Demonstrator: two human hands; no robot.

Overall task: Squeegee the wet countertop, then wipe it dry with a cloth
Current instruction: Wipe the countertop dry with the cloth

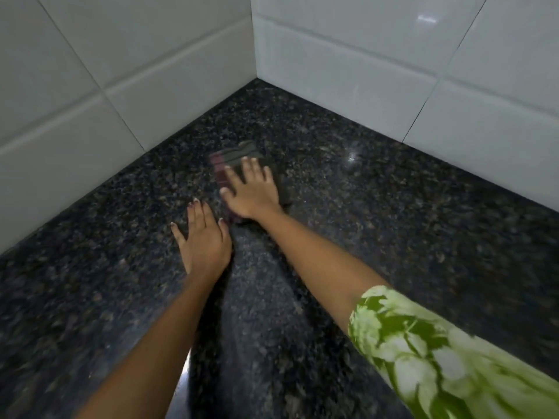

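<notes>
The right hand (252,192) lies flat, fingers spread straight, pressing a folded cloth (234,158) onto the dark speckled granite desk (393,222) near the tiled corner (254,55). The cloth, grey with a maroon edge, pokes out beyond the fingertips. The left hand (202,237) rests open-palmed on the desk just beside it, holding nothing.

Single head-worn wide-angle view, looking forward and steeply down, close over dark speckled countertop (378,231). Tiled wall corner (254,55) at 12 o'clock. Forearms enter frame from 6 and 4 o'clock. No second view.
</notes>
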